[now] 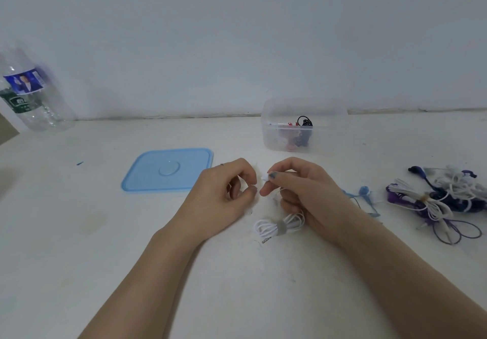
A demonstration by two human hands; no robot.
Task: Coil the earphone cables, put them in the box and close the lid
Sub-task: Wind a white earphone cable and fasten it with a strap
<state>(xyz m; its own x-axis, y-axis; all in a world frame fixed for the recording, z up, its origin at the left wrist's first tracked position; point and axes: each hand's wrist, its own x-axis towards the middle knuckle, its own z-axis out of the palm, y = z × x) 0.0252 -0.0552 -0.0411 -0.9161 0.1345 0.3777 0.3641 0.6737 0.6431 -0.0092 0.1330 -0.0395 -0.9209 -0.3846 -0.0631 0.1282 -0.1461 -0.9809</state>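
A white earphone cable (274, 226), bundled with a grey strap round its middle, hangs from my right hand (297, 188) down onto the table. That hand pinches the cable's white earbud end between thumb and forefinger. My left hand (226, 188) is just beside it with fingers curled; whether it pinches the cable I cannot tell. The clear plastic box (326, 138) stands open at the back, holding black and red coiled earphones. Its blue lid (168, 168) lies flat on the table to the left.
A tangle of purple, blue and white earphones (437, 196) lies at the right. A light blue earphone (365, 193) lies behind my right wrist. A clear water bottle (31, 93) stands far left against the wall.
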